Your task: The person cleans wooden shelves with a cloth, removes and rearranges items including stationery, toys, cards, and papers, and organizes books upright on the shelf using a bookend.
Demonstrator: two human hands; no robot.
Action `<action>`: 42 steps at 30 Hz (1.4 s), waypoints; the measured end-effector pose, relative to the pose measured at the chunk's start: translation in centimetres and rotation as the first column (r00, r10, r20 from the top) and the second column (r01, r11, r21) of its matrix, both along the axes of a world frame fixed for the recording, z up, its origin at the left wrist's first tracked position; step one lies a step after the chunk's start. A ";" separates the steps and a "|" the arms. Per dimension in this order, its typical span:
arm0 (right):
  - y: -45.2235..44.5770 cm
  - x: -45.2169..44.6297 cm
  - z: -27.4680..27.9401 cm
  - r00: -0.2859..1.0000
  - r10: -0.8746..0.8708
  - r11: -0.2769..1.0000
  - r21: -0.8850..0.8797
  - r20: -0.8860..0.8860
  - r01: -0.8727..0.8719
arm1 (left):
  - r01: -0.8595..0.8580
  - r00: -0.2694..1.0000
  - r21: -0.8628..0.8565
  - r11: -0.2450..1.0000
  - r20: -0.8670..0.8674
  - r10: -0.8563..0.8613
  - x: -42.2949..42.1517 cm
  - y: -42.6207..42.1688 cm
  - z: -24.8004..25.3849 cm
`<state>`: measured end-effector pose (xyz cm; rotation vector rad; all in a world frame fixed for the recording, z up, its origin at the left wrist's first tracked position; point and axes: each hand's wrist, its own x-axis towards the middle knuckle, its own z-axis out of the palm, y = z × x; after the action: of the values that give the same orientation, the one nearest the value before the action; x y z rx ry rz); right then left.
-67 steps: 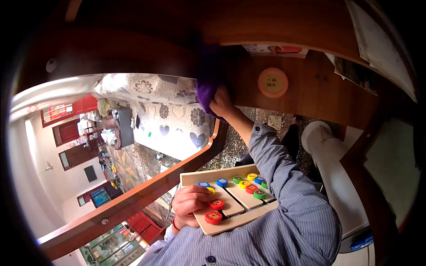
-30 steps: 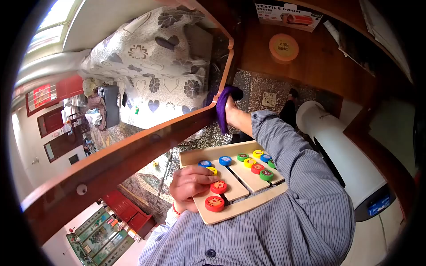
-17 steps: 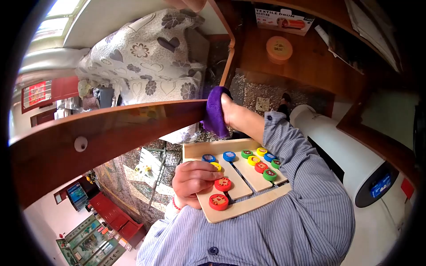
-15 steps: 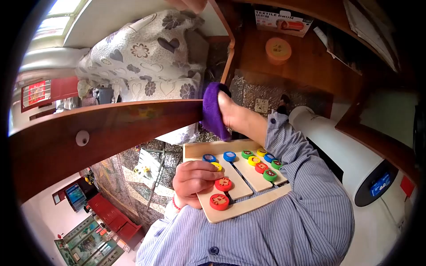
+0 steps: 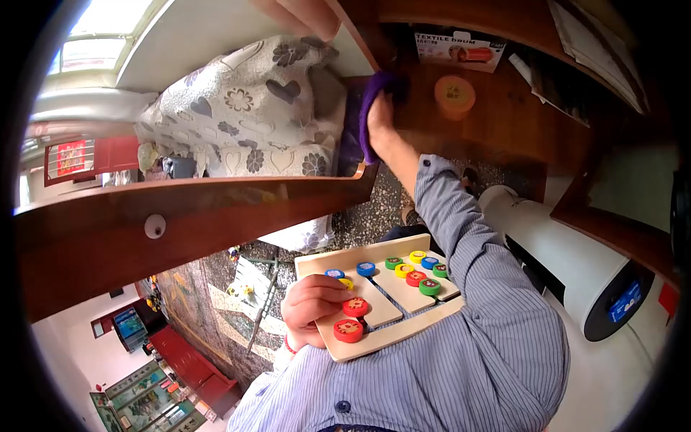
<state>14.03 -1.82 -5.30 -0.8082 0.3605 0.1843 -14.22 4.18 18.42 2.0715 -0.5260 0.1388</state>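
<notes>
Right grip point(image 5: 381, 119): clamped on purple cloth point(image 5: 368, 115), now farther out than before, so the contact has, seemingly, shifted past the end of the wooden rail point(image 5: 273, 207). Left grip point(image 5: 314, 304): closed on the wooden board point(image 5: 403, 330). Orange tub point(image 5: 455, 99): right of the right grip (lid lettering illegible). Right fingertips: hidden behind cloth. Cloth's upper end: lost in shadow.

Daylight comes to me through a paned window point(image 5: 93, 54) at the upper left. Near it I see a pale cover point(image 5: 234, 129) printed with grey flowers and hearts, draped over something broad. The speckled floor point(image 5: 363, 216) runs on to the lower left, where I make out a glossy red cabinet point(image 5: 188, 362), a lit screen point(image 5: 130, 328) and white wall point(image 5: 61, 353). On my right lies a white cylindrical appliance point(image 5: 558, 248).
</notes>
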 end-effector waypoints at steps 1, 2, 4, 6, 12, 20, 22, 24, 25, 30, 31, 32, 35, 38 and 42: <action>1.2 0.1 -0.7 0.994 -0.094 0.974 -0.199 0.059 0.104 | -0.020 1.000 -0.001 1.000 -0.004 0.020 0.1 0.0 -0.1; 2.2 -0.5 2.1 0.977 -0.078 0.958 -0.255 0.201 0.129 | -0.002 1.000 -0.018 1.000 -0.011 0.002 0.5 0.0 0.0; 0.0 -4.1 13.7 0.905 0.045 0.922 -0.366 0.424 0.126 | 0.037 0.999 -0.034 0.999 0.005 -0.036 1.3 0.3 0.1; 2.2 -7.1 17.4 0.785 0.272 0.583 -0.744 0.557 0.326 | 0.073 0.997 -0.060 0.996 0.025 -0.071 1.8 0.4 -0.1; 0.5 -10.3 24.0 0.404 0.130 0.798 -0.337 0.906 0.500 | 0.040 0.999 0.036 0.999 0.029 -0.041 2.2 0.1 0.0; 1.7 -8.5 3.5 0.862 0.389 0.392 -0.905 0.324 0.164 | 0.040 0.999 0.058 0.998 -0.002 -0.040 4.7 -1.8 1.2; 3.6 -7.2 -3.4 0.992 0.107 0.512 -0.859 0.061 -0.002 | 0.008 1.000 0.067 0.998 0.002 -0.008 5.2 -2.6 1.4; 3.7 -6.8 -5.5 0.970 0.128 0.652 -0.754 0.207 0.074 | -0.010 1.000 0.072 0.997 -0.014 0.011 5.4 -3.4 1.6; 1.5 -6.6 -1.0 0.962 0.089 0.759 -0.643 0.257 0.102 | -0.020 1.000 0.071 0.997 -0.021 0.021 5.8 -3.8 1.8; 2.2 -4.1 13.1 0.683 0.175 0.690 -0.583 0.710 0.429 | -0.041 0.998 0.076 0.996 0.043 0.038 6.0 -4.8 2.7; 0.4 -3.8 17.3 0.576 0.281 0.777 -0.535 0.768 0.333 | -0.053 0.998 0.073 0.996 0.050 0.049 6.0 -5.0 2.8; 1.7 -3.1 19.7 0.461 0.194 0.731 -0.441 0.866 0.521 | -0.065 0.997 0.071 0.995 0.056 0.061 6.0 -5.3 3.1; 0.9 -2.6 28.3 0.283 0.150 0.751 -0.295 0.947 0.590 | -0.166 0.984 0.078 0.983 0.074 0.160 5.2 -6.3 3.6; 0.9 -1.3 31.7 0.118 0.106 0.803 -0.155 0.987 0.576 | -0.162 0.985 0.070 0.984 0.079 0.156 5.2 -6.5 4.4; 0.9 0.6 24.6 0.223 0.215 0.697 -0.309 0.951 0.647 | -0.167 0.983 0.089 0.982 0.093 0.158 5.4 -7.2 4.8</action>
<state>14.61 -0.89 19.32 -1.4330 -0.7620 -0.8688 -8.78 -3.04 23.25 2.2099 -0.4217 0.3050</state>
